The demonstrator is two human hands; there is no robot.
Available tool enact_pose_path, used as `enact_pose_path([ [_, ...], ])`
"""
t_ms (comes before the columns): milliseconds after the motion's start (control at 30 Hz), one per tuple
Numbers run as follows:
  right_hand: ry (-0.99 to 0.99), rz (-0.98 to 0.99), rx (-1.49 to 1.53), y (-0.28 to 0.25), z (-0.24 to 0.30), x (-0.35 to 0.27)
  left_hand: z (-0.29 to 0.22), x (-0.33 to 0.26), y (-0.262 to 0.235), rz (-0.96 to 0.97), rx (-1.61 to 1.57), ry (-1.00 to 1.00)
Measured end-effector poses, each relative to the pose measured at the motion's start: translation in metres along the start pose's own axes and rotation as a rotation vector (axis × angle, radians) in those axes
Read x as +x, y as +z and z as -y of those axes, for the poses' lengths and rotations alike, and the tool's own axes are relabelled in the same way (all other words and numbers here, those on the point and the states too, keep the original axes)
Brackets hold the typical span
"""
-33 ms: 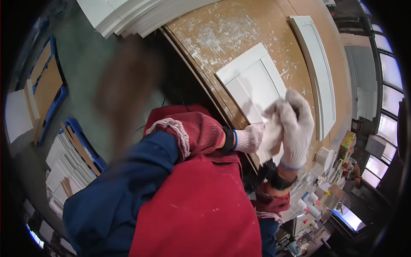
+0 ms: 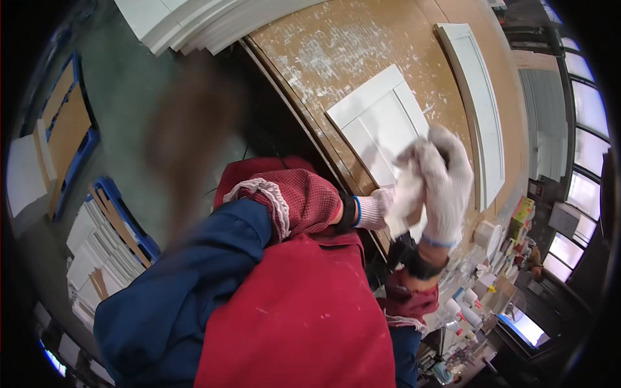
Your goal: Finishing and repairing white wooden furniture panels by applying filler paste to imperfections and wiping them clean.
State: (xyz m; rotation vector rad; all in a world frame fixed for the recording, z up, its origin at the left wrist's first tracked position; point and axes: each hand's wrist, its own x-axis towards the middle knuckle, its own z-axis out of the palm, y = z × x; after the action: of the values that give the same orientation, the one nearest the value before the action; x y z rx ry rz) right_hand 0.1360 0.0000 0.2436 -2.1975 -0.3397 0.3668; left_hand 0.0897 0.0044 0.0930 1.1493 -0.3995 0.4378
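My right hand [image 2: 446,181], in a white knit glove, is closed on a pale, slightly blurred sheet [image 2: 406,194] that looks like cloth or paper. Against the left edge of that sheet, my left hand [image 2: 374,210], gloved too, grips with its fingertips partly hidden. Both hands are over the near end of a white framed door panel [image 2: 367,111]. It lies flat on a brown worktable [image 2: 304,84] with white paint marks, close to the table's edge. A shadow falls across the panel beside my hands.
Another long white panel [image 2: 482,123] lies on the table's right side. A stack of white panels [image 2: 194,22] stands at the upper left. Bottles [image 2: 469,297] and clutter fill the lower right, beside a lit screen [image 2: 525,330]. Blue-framed carts [image 2: 126,213] hold boards at left.
My right hand has shifted slightly upward, its fingers a little more curled. The sheet and my left hand move only slightly. The panels stay in place.
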Motion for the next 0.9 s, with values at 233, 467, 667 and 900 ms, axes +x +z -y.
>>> enact_pose_path([
  [233,0.094,0.007,-0.135,0.076,-0.015,0.055,-0.011,-0.001,-0.025,-0.557,-1.090,-0.348],
  [467,-0.104,0.033,-0.383,0.094,-0.041,0.068,-0.011,-0.003,-0.043,-0.682,-1.096,-0.381],
  [667,-0.120,0.124,-0.336,0.101,-0.034,0.054,-0.013,-0.004,-0.046,-0.723,-1.095,-0.382],
  [900,-0.065,0.075,-0.370,0.101,-0.034,0.060,-0.019,-0.007,-0.043,-0.739,-1.122,-0.413],
])
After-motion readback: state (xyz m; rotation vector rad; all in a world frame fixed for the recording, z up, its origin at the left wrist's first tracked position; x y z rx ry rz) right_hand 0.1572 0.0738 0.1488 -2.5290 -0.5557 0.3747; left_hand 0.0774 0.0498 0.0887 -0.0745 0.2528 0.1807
